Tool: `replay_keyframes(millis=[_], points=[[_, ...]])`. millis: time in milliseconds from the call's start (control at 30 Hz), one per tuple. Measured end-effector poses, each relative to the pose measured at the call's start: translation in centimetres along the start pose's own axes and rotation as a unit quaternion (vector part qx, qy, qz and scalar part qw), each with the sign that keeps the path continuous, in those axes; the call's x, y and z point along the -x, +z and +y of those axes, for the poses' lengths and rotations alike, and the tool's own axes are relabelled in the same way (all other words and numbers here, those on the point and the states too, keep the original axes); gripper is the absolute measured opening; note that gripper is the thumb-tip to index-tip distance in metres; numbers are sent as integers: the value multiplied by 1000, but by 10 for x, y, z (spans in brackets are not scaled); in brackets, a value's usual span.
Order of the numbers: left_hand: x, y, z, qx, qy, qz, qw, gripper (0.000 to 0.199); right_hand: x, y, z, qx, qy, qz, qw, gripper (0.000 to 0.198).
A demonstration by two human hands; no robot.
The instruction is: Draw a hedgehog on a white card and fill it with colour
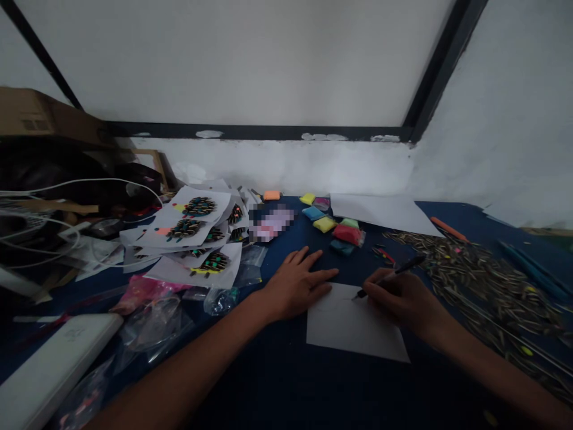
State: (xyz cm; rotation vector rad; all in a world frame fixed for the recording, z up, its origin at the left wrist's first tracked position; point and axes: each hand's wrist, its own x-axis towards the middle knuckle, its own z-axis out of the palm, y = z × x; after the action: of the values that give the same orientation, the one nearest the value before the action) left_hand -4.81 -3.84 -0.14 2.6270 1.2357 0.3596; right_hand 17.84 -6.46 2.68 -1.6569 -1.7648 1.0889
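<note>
A sheet of white paper [347,331] lies on the dark blue tabletop [273,382] in front of me. My left hand [298,283] rests flat with its fingers spread, the fingertips on the sheet's upper left corner and the tabletop beside it. In my right hand [396,301] is a dark pen [408,266], held in a writing grip. Its tip touches or hovers just over the upper part of the sheet; I cannot tell which. Faint marks may be on the paper, too dim to make out.
Small colourful clay packets [324,224] lie beyond the sheet. Striped sunflower seeds [483,286] spread over the right side. At left are stacked papers with seed-covered figures [197,206], plastic bags [154,322], a white box-like object [67,358] and white cables [89,180]. A wall stands behind.
</note>
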Motion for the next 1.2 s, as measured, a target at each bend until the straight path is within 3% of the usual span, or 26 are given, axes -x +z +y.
replay_keyframes(millis=[800, 1200], points=[[0, 3, -1, 15, 26, 26, 999, 36, 15, -8, 7, 8, -19, 26, 999, 46], [-2, 2, 0, 19, 70, 6, 997, 34, 24, -11, -10, 19, 14, 27, 999, 49]])
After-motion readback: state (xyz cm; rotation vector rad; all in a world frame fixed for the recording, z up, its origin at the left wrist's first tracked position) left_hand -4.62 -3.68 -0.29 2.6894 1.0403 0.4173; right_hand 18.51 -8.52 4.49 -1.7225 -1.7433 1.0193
